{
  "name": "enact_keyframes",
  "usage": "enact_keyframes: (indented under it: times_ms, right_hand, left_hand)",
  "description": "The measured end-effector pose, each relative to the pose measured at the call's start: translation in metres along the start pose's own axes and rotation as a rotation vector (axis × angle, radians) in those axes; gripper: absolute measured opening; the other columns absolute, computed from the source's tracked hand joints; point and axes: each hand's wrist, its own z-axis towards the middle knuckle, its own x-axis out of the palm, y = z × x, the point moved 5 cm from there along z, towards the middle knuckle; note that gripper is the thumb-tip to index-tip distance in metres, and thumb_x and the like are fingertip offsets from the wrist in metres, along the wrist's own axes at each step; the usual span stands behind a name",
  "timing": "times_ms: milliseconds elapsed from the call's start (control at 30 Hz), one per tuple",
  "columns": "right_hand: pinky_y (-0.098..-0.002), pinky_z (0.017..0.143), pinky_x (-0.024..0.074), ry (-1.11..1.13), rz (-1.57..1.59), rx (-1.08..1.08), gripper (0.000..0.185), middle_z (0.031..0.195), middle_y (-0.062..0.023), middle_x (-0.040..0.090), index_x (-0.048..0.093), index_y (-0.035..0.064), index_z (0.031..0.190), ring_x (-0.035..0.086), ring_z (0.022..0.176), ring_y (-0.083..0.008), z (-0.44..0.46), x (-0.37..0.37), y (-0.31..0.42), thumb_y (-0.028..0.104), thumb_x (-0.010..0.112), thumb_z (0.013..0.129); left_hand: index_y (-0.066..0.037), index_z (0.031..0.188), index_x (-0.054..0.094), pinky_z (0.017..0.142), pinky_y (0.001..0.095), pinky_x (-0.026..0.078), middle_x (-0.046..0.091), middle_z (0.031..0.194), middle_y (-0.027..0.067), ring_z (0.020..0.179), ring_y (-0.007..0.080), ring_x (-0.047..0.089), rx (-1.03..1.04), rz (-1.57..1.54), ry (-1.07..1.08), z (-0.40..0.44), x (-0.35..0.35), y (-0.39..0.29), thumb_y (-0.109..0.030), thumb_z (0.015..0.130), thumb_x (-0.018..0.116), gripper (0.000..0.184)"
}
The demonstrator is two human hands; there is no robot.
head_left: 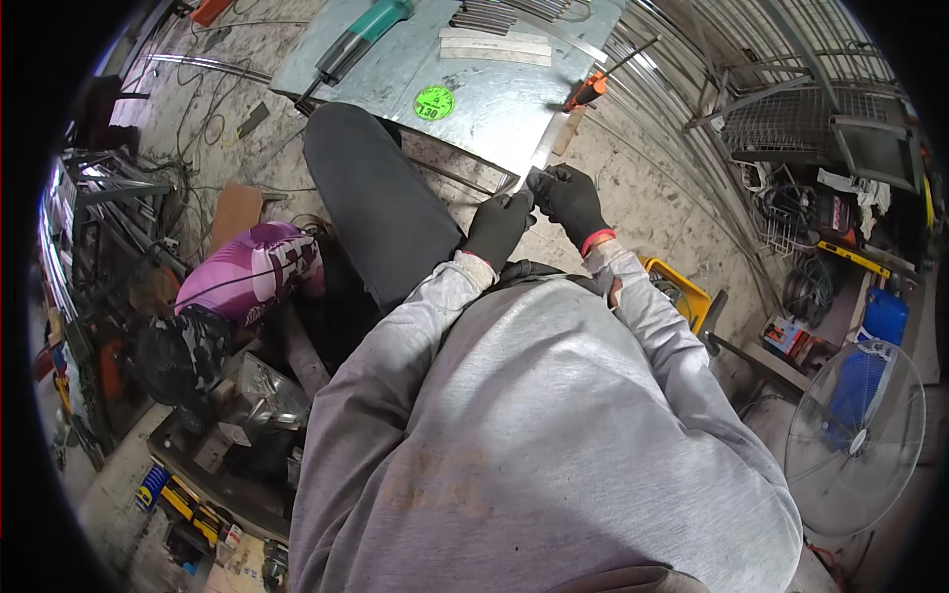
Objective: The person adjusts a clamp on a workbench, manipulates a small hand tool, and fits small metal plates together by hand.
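Both hands wear dark gloves and meet just off the near right corner of a metal-topped table (395, 74). My left hand (500, 227) has its fingers closed at the near end of a thin, bright metal strip (540, 156). Beside it, my right hand (567, 203) is closed near the same end, around something small and dark that I cannot make out. The strip runs up along the table's right edge, towards an orange clamp (587, 91). A round green sticker (433, 103) lies on the tabletop.
A teal power tool (366, 38) and metal rods (484, 16) lie on the table. Another person in a purple top (252, 275) is low at the left. At right are a yellow frame (682, 287), a standing fan (857, 440) and metal racks.
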Motion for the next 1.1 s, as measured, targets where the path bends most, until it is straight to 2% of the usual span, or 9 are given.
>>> enact_keyframes:
  times_ms: [233,300,433,500,633,667,733,1000,1100]
  right_hand:
    - [-0.0275,0.049,0.0404,-0.008,0.011,-0.015,0.022,0.068,-0.0007,0.064,0.071,0.0046,0.086,0.053,0.055,-0.0091,-0.007,0.003,0.002,0.025,0.074,0.095]
    - [-0.0274,0.050,0.0410,-0.003,0.023,-0.027,0.022,0.070,-0.0006,0.065,0.072,0.0039,0.087,0.053,0.057,-0.0089,-0.008,0.002,0.003,0.024,0.074,0.094]
    - [-0.0275,0.051,0.0411,0.003,0.018,-0.031,0.021,0.071,-0.0007,0.066,0.073,0.0035,0.088,0.054,0.058,-0.0086,-0.004,0.002,0.002,0.024,0.075,0.094]
    - [-0.0278,0.051,0.0412,-0.045,0.032,-0.102,0.021,0.070,-0.0007,0.066,0.073,0.0035,0.087,0.055,0.058,-0.0086,-0.002,0.002,0.007,0.023,0.075,0.093]
    - [-0.0282,0.050,0.0413,-0.044,0.013,-0.080,0.021,0.069,-0.0008,0.065,0.073,0.0039,0.088,0.055,0.057,-0.0085,0.013,-0.004,0.014,0.024,0.076,0.092]
    - [-0.0284,0.049,0.0411,-0.036,-0.013,-0.039,0.022,0.069,-0.0008,0.065,0.073,0.0042,0.087,0.055,0.057,-0.0085,0.016,-0.004,0.010,0.026,0.077,0.092]
    - [-0.0287,0.048,0.0407,0.000,-0.060,-0.023,0.025,0.068,-0.0011,0.065,0.072,0.0048,0.085,0.054,0.056,-0.0085,0.016,-0.006,-0.001,0.028,0.078,0.091]
    - [-0.0281,0.052,0.0445,-0.040,0.048,-0.163,0.016,0.072,-0.0021,0.068,0.072,0.0021,0.087,0.058,0.060,-0.0081,0.007,-0.002,0.015,0.016,0.077,0.093]
    - [-0.0278,0.052,0.0433,-0.088,-0.026,-0.043,0.022,0.070,-0.0021,0.068,0.073,0.0023,0.087,0.056,0.057,-0.0086,0.024,-0.010,0.022,0.023,0.078,0.093]
  left_hand:
    - [-0.002,0.097,0.070,0.054,0.0326,0.041,0.064,0.078,0.0028,0.063,0.0126,0.051,-0.035,0.189,-0.098,0.011,-0.013,0.013,-0.037,0.095,0.068,0.035]
    - [0.005,0.102,0.071,0.075,0.0410,0.051,0.073,0.086,0.0164,0.079,0.0288,0.067,0.060,0.231,-0.185,0.007,-0.016,0.004,-0.042,0.091,0.069,0.048]
    - [0.008,0.110,0.069,0.080,0.0403,0.052,0.074,0.094,0.0195,0.088,0.0298,0.070,0.033,0.239,-0.209,0.009,-0.016,-0.002,-0.042,0.088,0.072,0.055]
    - [0.009,0.106,0.065,0.065,0.0362,0.045,0.062,0.083,0.0057,0.073,0.0172,0.053,0.116,0.139,-0.245,0.015,-0.014,-0.004,-0.037,0.088,0.076,0.052]
    - [0.007,0.106,0.064,0.059,0.0342,0.041,0.057,0.076,0.0014,0.067,0.0123,0.047,0.150,0.063,-0.241,0.032,-0.011,-0.001,-0.036,0.087,0.079,0.050]
    - [0.007,0.106,0.064,0.059,0.0342,0.041,0.057,0.076,0.0014,0.067,0.0123,0.047,0.151,0.066,-0.235,0.032,-0.013,0.001,-0.036,0.087,0.079,0.050]
    - [0.009,0.119,0.068,0.087,0.0396,0.053,0.075,0.108,0.0177,0.096,0.0290,0.069,0.025,0.066,-0.158,0.027,-0.016,0.010,-0.040,0.086,0.076,0.060]
    - [0.015,0.117,0.065,0.087,0.0403,0.053,0.073,0.110,0.0208,0.100,0.0293,0.069,0.084,0.213,-0.297,0.032,-0.017,-0.002,-0.044,0.081,0.082,0.071]
    - [0.014,0.114,0.064,0.081,0.0388,0.053,0.072,0.102,0.0168,0.092,0.0247,0.066,0.098,0.035,-0.225,0.046,-0.013,-0.007,-0.045,0.077,0.086,0.072]
